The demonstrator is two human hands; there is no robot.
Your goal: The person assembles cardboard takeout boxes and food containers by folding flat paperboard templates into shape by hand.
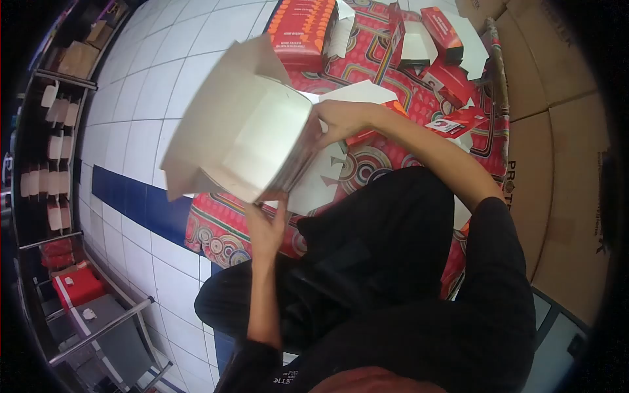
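I hold an open cardboard box [259, 141] up in front of me between both hands. Its pale inside faces me, and its wide flaps spread out on the left and at the top. My right hand [337, 121] grips the box's right side, fingers partly hidden behind the edge. At the lower edge, my left hand [267, 226] pinches the wall between thumb and fingers. Behind and below the box lie flat white card pieces [318, 187] and a partly hidden red-and-white carton [367, 98].
A red patterned mat [219, 229] lies under me on white floor tiles [137, 92]. A red printed box [301, 33] and several open red cartons [442, 36] sit on it. Large brown cartons [544, 144] line the right. Metal shelving [59, 154] stands at left.
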